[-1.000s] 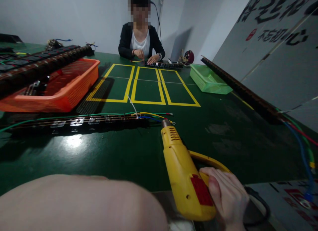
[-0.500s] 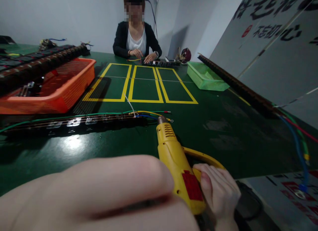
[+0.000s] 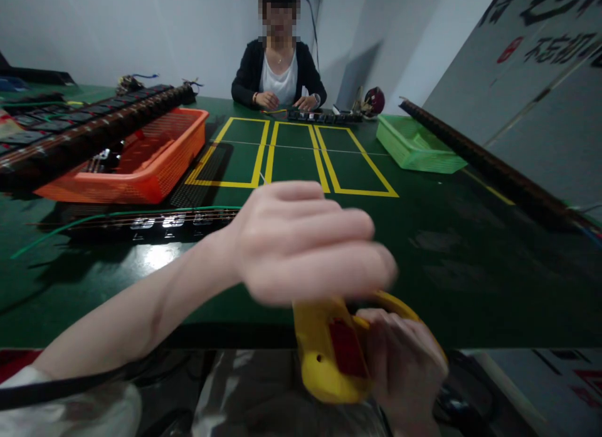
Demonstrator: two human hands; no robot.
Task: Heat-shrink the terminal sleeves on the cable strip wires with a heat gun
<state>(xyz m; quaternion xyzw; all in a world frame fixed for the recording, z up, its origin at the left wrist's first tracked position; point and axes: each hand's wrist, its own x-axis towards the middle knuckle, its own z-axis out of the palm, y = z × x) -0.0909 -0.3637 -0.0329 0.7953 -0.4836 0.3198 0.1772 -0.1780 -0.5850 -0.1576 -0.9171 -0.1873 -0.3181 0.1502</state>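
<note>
My right hand (image 3: 404,355) is wrapped around the handle of a yellow heat gun (image 3: 313,362) with a red label, low at the table's front edge. My left hand (image 3: 310,242) hangs above the front of the heat gun and hides its nozzle. Its fingers are bent and pressed together, slightly blurred; whatever they may hold is hidden. Left of it lies a long black battery-like strip (image 3: 155,227) with a green wire (image 3: 89,217) along its back edge. My left hand covers the strip's right end and the wire ends there.
An orange basket (image 3: 188,155) stands at left under a long strip assembly (image 3: 94,126). At right, another long strip (image 3: 480,155) leans across a green basket (image 3: 418,161). Yellow rectangles (image 3: 268,148) mark the table. Across it a person (image 3: 279,73) handles another black strip (image 3: 324,116).
My left hand has moved away from the camera, over the heat gun and the strip's right end. The view has shifted left and down. My right hand still grips the heat gun.
</note>
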